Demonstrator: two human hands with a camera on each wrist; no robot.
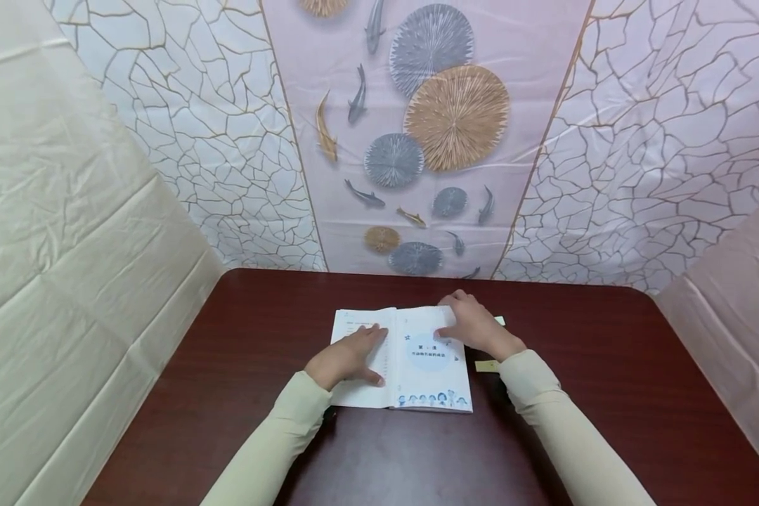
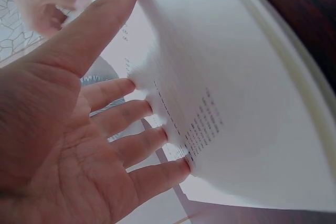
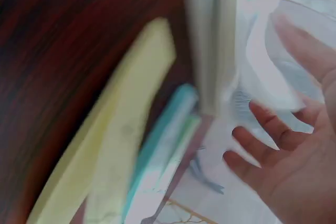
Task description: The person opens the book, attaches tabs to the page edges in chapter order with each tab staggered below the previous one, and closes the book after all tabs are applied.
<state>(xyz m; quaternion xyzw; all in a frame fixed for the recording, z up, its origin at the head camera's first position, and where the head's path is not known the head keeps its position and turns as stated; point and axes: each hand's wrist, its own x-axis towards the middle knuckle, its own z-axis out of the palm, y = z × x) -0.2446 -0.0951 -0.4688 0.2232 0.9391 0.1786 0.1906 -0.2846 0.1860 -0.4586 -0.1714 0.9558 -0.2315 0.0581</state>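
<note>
In the head view, a book (image 1: 431, 383) lies open near the middle of the dark counter (image 1: 253, 337), its pages facing up. The left hand (image 1: 349, 357) rests on the left page (image 1: 360, 395), fingers fairly straight and thumb spread toward the fold. The right hand (image 1: 477, 329) reaches over the far right corner, with its thumb above the right page and the fingers past the edge. A yellow strip (image 1: 485, 366) lies just right of the book.

In the left wrist view, the left hand's straight fingertips touch the printed page, and the hand grips nothing. The page bows gently, so the paper looks thin and bendy; the book as a whole should be light and need only flat, easy pressure near the fold.

In the right wrist view, the right hand is partly open with loosely bent fingers. A curled sheet (image 3: 262, 61) passes between thumb and fingers; whether it is pinched, I cannot tell. Such paper would likely crease or tear if tugged, so the outer edge or far corner seems the best hold. The yellow strip and a blue-and-white strip (image 3: 165, 153) lie beside the book.
</note>
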